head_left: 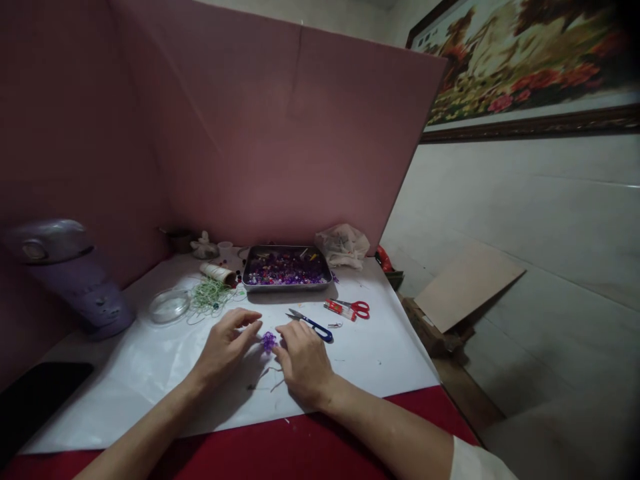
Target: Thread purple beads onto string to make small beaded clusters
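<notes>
A small cluster of purple beads (269,341) is between my two hands, just above the white sheet. My right hand (306,363) has its thumb and fingers closed at the cluster's right edge; the exact grip is partly hidden. On the other side, my left hand (227,343) is open, thumb and forefinger apart, with the fingertips close to the beads. Blue-handled thread snips (316,328) lie just beyond the right hand's fingers. Short dark thread ends (270,379) are scattered on the sheet below the cluster.
Behind the hands is a metal tray (287,288) of mixed beads. Left of it are green thread (210,295), a thread spool (218,273) and a clear round dish (170,307). A red lighter (340,310) and red scissors (361,309) lie right. A purple bottle (85,287) stands far left.
</notes>
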`<control>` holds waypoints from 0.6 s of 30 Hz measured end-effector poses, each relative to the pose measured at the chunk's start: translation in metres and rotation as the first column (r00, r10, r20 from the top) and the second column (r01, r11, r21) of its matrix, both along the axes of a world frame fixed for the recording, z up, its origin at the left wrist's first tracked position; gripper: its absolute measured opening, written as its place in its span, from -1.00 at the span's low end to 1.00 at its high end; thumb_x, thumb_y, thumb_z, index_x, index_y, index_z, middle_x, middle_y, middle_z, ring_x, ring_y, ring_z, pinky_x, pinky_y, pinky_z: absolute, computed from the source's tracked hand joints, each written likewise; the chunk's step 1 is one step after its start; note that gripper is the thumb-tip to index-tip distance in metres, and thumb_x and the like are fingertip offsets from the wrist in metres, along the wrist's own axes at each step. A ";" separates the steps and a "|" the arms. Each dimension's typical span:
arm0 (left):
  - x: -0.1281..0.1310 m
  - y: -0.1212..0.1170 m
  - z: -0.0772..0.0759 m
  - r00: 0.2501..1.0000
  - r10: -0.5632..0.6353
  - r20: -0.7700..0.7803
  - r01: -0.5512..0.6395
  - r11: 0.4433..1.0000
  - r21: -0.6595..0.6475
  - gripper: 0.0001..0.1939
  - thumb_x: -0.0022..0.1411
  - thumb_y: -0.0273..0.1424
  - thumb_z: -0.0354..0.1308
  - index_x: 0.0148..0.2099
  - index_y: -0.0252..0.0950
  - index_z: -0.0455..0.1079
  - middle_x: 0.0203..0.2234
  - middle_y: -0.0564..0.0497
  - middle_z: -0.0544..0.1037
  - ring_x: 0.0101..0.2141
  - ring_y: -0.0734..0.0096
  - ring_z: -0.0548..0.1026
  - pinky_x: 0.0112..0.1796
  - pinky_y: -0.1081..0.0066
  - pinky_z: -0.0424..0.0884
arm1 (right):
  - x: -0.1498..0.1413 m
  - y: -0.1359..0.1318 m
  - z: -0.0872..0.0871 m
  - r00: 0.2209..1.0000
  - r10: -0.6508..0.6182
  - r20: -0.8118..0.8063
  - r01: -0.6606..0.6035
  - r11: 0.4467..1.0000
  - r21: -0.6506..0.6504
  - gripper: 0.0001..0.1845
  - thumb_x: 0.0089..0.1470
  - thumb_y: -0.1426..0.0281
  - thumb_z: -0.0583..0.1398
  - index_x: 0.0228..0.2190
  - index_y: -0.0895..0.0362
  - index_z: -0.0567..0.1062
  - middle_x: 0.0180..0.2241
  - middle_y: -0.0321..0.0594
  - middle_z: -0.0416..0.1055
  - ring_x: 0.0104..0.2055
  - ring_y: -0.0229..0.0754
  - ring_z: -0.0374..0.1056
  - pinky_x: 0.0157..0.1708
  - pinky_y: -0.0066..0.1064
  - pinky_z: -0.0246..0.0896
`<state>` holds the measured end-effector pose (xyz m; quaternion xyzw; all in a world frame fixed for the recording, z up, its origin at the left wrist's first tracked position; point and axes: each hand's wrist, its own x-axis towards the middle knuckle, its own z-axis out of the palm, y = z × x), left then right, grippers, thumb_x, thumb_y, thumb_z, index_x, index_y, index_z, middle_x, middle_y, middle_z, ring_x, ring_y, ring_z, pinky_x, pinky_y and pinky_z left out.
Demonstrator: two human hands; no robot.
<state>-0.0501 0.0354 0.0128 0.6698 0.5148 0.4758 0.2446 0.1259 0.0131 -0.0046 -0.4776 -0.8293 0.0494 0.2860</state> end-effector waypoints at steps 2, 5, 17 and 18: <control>0.004 -0.002 -0.001 0.992 -0.103 -0.074 0.105 0.994 0.023 -0.82 0.09 -0.30 0.17 -0.24 -0.19 0.49 -0.29 -0.05 0.51 -0.23 0.21 0.44 -0.22 0.30 0.36 | 0.001 0.001 -0.001 1.000 0.007 -0.023 -0.008 1.000 -0.004 -0.79 0.11 0.48 0.11 -0.16 0.16 0.35 -0.20 -0.11 0.34 -0.15 -0.08 0.20 -0.13 -0.29 0.10; 0.008 -0.002 -0.007 0.962 -0.210 -0.176 0.222 0.974 0.049 -0.79 0.03 -0.34 0.23 -0.22 -0.19 0.50 -0.29 -0.08 0.51 -0.22 0.16 0.42 -0.18 0.24 0.35 | 0.001 0.003 -0.002 0.999 0.018 -0.033 -0.019 1.000 -0.013 -0.83 0.12 0.53 0.07 -0.22 0.16 0.36 -0.23 -0.13 0.34 -0.17 -0.10 0.20 -0.16 -0.31 0.11; -0.002 0.004 -0.024 0.912 -0.123 -0.391 0.227 0.946 0.233 -0.77 0.16 -0.49 0.07 -0.12 -0.22 0.41 -0.21 -0.11 0.49 -0.19 0.20 0.45 -0.21 0.24 0.43 | 0.001 0.006 -0.004 0.998 0.045 -0.049 -0.045 0.999 0.013 -0.90 0.12 0.49 0.10 -0.29 0.15 0.39 -0.25 -0.16 0.33 -0.18 -0.12 0.20 -0.16 -0.30 0.13; -0.002 0.005 -0.027 0.898 -0.131 -0.420 0.243 0.944 0.223 -0.78 0.16 -0.49 0.08 -0.14 -0.21 0.43 -0.23 -0.10 0.50 -0.22 0.21 0.46 -0.22 0.24 0.43 | 0.001 0.006 -0.004 0.998 0.050 -0.044 -0.049 0.999 0.016 -0.91 0.12 0.49 0.10 -0.30 0.15 0.40 -0.26 -0.16 0.33 -0.18 -0.12 0.20 -0.16 -0.30 0.13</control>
